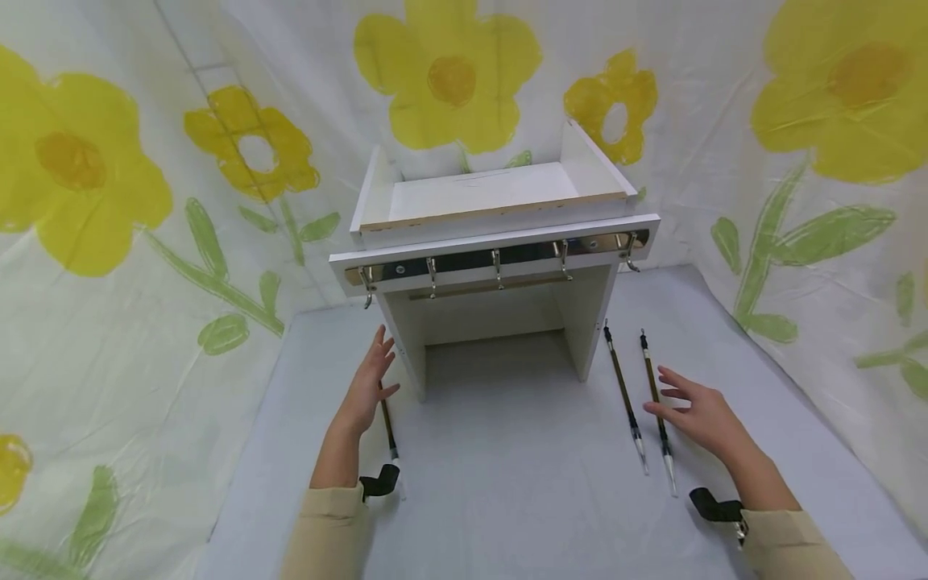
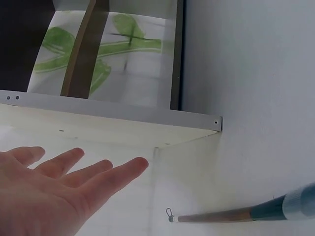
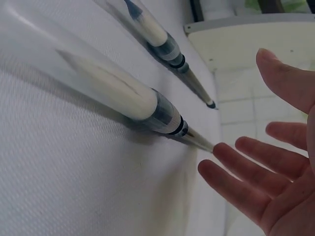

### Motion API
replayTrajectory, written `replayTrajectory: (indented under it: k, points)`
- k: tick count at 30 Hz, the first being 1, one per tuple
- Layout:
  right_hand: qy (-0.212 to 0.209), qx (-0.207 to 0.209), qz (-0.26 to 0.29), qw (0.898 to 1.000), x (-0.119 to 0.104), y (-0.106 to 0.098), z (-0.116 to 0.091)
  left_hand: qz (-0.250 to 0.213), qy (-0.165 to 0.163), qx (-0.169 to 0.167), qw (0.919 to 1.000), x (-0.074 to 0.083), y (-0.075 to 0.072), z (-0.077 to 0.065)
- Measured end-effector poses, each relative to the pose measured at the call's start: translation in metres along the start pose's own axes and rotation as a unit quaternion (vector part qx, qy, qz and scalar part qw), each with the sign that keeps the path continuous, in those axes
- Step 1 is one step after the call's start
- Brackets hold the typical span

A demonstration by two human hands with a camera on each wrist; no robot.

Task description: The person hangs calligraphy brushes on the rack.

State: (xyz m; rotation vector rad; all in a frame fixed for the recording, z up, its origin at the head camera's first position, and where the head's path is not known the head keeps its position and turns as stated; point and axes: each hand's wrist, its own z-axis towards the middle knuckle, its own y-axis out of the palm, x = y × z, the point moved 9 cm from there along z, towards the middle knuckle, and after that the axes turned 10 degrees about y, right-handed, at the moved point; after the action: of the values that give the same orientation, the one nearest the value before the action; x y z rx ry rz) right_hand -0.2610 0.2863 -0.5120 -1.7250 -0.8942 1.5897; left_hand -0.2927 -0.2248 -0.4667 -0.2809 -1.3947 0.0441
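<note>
In the head view my left hand (image 1: 368, 385) hovers with fingers extended beside a white shelf unit's left side, over a calligraphy brush (image 1: 388, 427). The left wrist view shows this brush's hanging loop end (image 2: 211, 217), apart from my fingers. My right hand (image 1: 703, 412), relaxed and holding nothing, is beside the rightmost brush (image 1: 664, 441). Another brush (image 1: 622, 380) lies left of it, near the shelf. Clear caps cover the pale tips of these two brushes (image 3: 133, 98) in the right wrist view. Whether my right fingers touch the brush I cannot tell.
The white shelf unit (image 1: 507, 211) stands mid-table at the back, with an open top tray and open space underneath. A metal strip with several hooks (image 1: 497, 270) runs along its front. A flower-patterned curtain (image 1: 217, 443) surrounds the pale table (image 1: 507, 483).
</note>
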Motion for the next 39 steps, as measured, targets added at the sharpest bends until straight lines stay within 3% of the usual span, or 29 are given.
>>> replayTrajectory:
  k: [22,32,39]
  points:
    - [0.058,-0.029,-0.012,0.998,0.011,0.010,0.000,-0.031,0.004,-0.001,0.9995,0.007,0.013,0.004]
    - [0.059,-0.009,-0.010,0.998,0.015,0.006,0.002,-0.011,-0.018,0.022,0.9995,0.000,0.015,0.008]
    - [0.060,0.002,0.002,0.998,0.016,0.008,0.005,0.007,-0.035,0.021,0.9992,-0.002,0.014,0.008]
